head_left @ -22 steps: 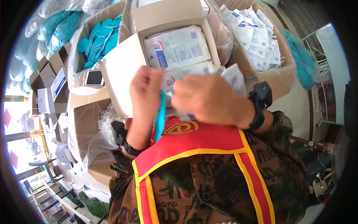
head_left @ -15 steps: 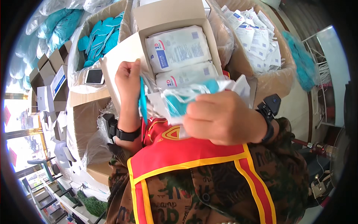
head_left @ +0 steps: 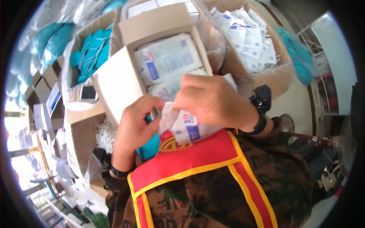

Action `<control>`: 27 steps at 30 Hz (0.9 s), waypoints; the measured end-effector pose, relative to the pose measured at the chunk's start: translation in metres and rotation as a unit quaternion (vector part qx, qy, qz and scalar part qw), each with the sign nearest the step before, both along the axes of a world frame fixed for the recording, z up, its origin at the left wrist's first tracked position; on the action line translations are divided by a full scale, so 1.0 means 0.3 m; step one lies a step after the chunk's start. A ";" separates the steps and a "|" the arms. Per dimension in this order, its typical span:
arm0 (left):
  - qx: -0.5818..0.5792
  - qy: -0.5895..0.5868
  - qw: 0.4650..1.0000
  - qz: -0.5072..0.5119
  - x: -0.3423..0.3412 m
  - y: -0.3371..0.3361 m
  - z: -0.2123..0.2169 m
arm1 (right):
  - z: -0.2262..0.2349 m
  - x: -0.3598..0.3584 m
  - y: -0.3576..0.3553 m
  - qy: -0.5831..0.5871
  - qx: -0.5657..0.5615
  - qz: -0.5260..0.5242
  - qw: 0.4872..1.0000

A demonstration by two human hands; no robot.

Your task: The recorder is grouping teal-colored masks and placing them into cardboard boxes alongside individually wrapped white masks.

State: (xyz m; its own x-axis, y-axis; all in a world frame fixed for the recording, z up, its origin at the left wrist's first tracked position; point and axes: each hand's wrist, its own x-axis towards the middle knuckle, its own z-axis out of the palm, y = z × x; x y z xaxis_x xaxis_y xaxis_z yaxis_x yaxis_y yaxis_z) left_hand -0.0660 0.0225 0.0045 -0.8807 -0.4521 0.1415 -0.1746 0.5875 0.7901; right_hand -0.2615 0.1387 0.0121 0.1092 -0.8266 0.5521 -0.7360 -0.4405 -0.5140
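My right hand (head_left: 213, 100) grips a white plastic packet (head_left: 186, 127) with blue and red print, held against my chest. My left hand (head_left: 135, 127) closes on the packet's left end and on a teal item (head_left: 149, 146) that shows below its fingers. Both hands hover just in front of an open cardboard box (head_left: 118, 83) holding similar white packets (head_left: 167, 59). A black watch sits on my right wrist, a dark band on my left.
A box of teal items (head_left: 89, 53) in clear plastic stands at the left, with a phone (head_left: 88, 92) on its near edge. At the right is a carton of small white sachets (head_left: 247, 34). More cartons stack along the left side.
My hands came together: the left hand moved down and right with the teal item to the packet. The right hand now covers the packet, which is crumpled.
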 end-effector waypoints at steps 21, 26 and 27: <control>0.193 0.231 0.906 0.296 0.159 -0.126 -0.005 | -0.131 -0.821 0.262 -0.456 0.010 -0.246 0.855; 0.183 0.232 0.899 0.324 0.166 -0.110 0.070 | -0.187 -1.300 0.253 -0.446 0.003 -0.349 0.824; 0.197 0.249 0.892 0.322 0.167 -0.108 0.078 | -0.202 -1.339 0.238 -0.303 0.071 -0.452 0.836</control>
State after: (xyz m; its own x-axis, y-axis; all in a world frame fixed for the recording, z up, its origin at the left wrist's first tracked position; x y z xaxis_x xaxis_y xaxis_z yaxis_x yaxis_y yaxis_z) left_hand -0.0158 -0.0100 0.0279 -0.2924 -0.9427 0.1609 0.0539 0.1518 0.9869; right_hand -0.6632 0.2102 -0.0486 -0.8593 -0.4827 0.1692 -0.3210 0.2514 -0.9131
